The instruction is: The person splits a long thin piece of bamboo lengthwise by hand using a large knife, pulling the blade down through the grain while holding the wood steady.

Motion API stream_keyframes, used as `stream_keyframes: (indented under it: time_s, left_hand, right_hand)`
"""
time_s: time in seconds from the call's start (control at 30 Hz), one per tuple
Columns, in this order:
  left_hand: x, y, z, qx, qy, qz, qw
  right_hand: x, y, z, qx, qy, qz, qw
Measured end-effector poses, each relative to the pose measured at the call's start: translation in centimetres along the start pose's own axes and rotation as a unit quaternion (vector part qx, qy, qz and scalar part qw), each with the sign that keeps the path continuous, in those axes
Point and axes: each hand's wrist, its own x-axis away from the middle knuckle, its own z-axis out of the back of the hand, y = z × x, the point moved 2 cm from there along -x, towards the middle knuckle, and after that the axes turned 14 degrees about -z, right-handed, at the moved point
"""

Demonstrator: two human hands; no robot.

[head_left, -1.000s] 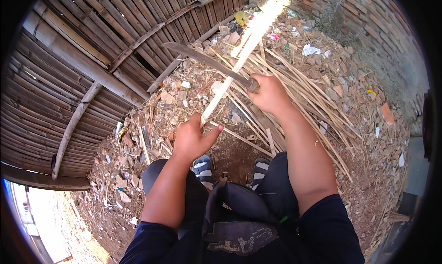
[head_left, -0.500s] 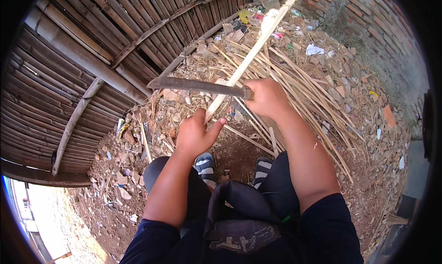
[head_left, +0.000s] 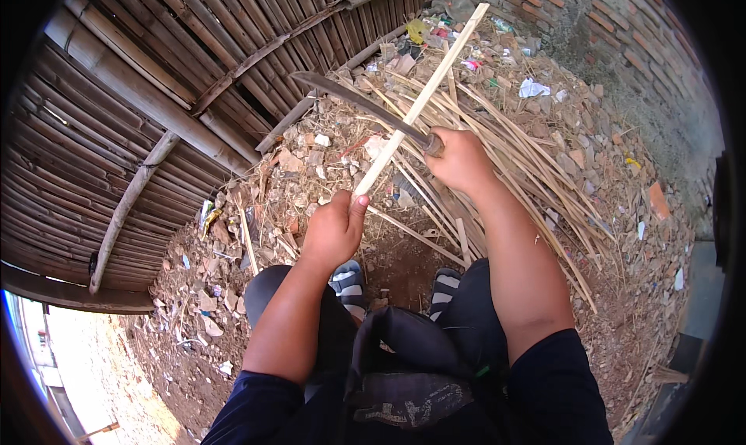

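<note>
A pale split bamboo strip [head_left: 423, 99] slants up and away to the right, and my left hand [head_left: 332, 226] is closed round its near end. In my right hand [head_left: 458, 159] is the handle of a machete [head_left: 365, 106], whose long dark blade points to the upper left. The blade crosses the strip partway along its length; whether its edge bites into the strip I cannot tell. Beyond and below my right hand, a loose heap of thin bamboo strips [head_left: 528, 173] lies on the ground.
Rubble and litter [head_left: 210, 297] cover the ground around my sandalled feet [head_left: 350, 286]. A bamboo slat wall [head_left: 93, 142] rises on the left, a brick wall [head_left: 653, 64] at the far right. A short strip [head_left: 464, 239] stands out near my right foot.
The machete's tip has swung up and away, and my right hand has shifted slightly right. The strip's far end has come lower into view. My left thumb has closed onto the strip.
</note>
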Motion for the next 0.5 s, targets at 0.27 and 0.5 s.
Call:
stream_keyframes:
  time_s: [0.27,0.5]
  left_hand:
    - [0.0,-0.3,0.1,0.010,0.018,-0.016,1.000]
    - [-0.1,-0.2,0.0,0.014,-0.002,-0.017,1.000]
  right_hand:
    - [-0.5,-0.7,0.6,-0.018,-0.076,0.000,0.997]
    - [-1.1,1.1,-0.2,0.008,-0.121,-0.023,0.992]
